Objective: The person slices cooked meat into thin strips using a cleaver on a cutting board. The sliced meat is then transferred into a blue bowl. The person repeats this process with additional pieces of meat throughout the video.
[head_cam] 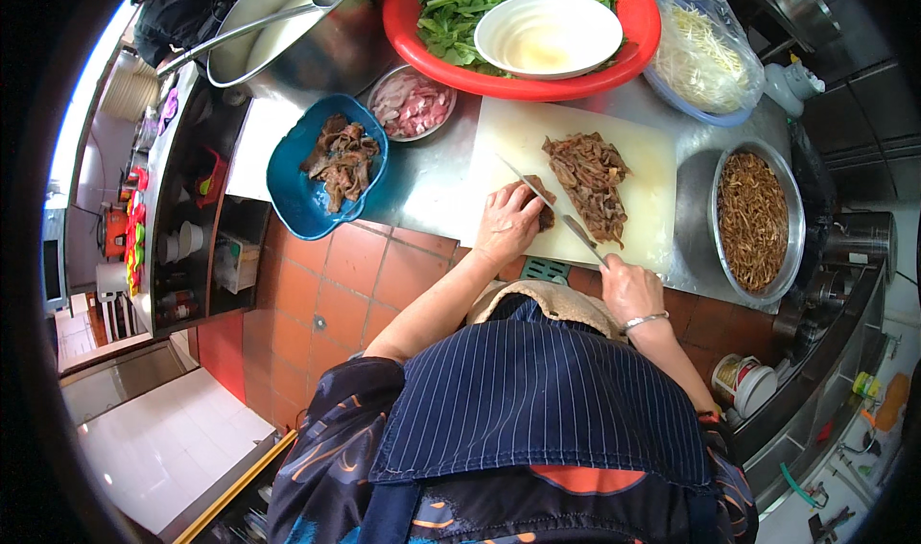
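My left hand presses a piece of brown cooked meat onto a white cutting board, fingertips bent over its top. In my right hand is the handle of a kitchen knife, whose blade slants up and left across the meat, close to my left fingers. A pile of sliced brown meat lies on the board just right of the blade. Larger meat pieces rest in a blue plastic basin to the left.
Behind the board stand a red plastic colander of leafy greens with a white bowl on them, and bagged bean sprouts. A large steel pot with a ladle and a bowl of pink sliced meat are left; a steel bowl of brown shreds is right.
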The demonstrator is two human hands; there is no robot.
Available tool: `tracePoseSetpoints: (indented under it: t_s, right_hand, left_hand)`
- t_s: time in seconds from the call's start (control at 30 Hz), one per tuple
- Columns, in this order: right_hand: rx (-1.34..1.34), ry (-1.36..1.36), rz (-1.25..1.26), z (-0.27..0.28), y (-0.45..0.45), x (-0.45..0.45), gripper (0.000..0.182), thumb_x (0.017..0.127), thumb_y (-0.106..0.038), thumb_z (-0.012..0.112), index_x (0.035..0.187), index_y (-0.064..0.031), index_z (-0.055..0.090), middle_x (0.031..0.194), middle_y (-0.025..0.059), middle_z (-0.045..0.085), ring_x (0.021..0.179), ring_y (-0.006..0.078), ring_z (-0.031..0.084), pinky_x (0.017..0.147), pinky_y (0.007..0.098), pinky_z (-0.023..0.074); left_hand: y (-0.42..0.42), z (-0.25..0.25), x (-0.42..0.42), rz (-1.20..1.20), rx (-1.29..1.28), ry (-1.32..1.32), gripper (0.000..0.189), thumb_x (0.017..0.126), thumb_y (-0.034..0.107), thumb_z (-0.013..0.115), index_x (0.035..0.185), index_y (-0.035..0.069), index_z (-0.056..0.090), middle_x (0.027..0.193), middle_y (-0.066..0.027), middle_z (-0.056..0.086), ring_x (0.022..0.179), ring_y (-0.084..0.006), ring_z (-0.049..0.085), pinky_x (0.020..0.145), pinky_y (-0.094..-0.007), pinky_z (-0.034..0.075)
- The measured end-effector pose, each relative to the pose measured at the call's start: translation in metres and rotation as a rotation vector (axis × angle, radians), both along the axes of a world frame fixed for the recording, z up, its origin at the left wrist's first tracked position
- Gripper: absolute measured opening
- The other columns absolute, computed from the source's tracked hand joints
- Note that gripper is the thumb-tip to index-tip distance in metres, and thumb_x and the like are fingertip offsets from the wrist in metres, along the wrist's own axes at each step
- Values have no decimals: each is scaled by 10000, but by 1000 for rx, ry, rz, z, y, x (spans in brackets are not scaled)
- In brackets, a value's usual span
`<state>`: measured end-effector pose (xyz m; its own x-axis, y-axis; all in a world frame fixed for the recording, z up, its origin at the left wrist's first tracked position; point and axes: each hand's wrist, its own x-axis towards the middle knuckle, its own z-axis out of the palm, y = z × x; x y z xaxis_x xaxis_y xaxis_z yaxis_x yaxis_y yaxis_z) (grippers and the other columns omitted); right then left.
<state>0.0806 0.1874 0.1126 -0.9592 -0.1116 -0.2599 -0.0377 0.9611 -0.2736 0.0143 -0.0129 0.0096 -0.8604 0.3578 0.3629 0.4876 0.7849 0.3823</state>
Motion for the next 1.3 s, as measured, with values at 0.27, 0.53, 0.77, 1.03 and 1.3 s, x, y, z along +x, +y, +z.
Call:
tracePoseSetpoints:
  t_s: [0.27, 0.53, 0.77, 1.03, 1.3]
  right_hand:
    - [-28, -7, 97, -13, -58, -68, 195, 813, -94, 457, 826, 8, 622, 757, 244, 638, 732, 388, 647, 678, 457, 525]
    - [-143, -123, -63, -10, 19, -46, 273, 847, -232, 515, 812, 15, 627, 743, 252, 619, 712, 404, 615, 676, 458, 496]
    - [-56, -45, 81, -2, 24, -23, 209, 843, -225, 546, 827, -35, 633, 709, 218, 622, 700, 397, 614, 660, 462, 497]
    - [-16, -116, 146, -17, -43, -75, 201, 784, -145, 505, 809, -21, 661, 801, 242, 638, 777, 386, 639, 714, 451, 516]
    - [-85, -259, 96, -6, -3, -80, 284, 837, -233, 495, 838, 0, 658, 854, 268, 625, 830, 378, 625, 758, 438, 503]
  left_hand:
    - [-2, -9, -3, -15, -23, -1, 306, 712, 133, 609, 1018, 131, 593, 1063, -69, 534, 1049, -273, 488, 846, -409, 394]
    - [-3, -7, 1, 20, 56, 16, 306, 708, 129, 617, 1012, 132, 589, 1048, -63, 524, 1020, -265, 484, 838, -402, 381]
    - [-4, -8, 2, 42, 40, 14, 281, 698, 139, 618, 974, 111, 578, 1012, -69, 533, 1003, -272, 489, 833, -409, 385]
    - [-4, -12, -1, 2, 35, -1, 260, 684, 141, 613, 938, 94, 586, 1006, -90, 537, 1007, -295, 491, 838, -420, 400]
    - [-5, -11, 9, 18, 19, 16, 339, 702, 134, 627, 1037, 100, 585, 1057, -84, 538, 1039, -294, 487, 862, -412, 401]
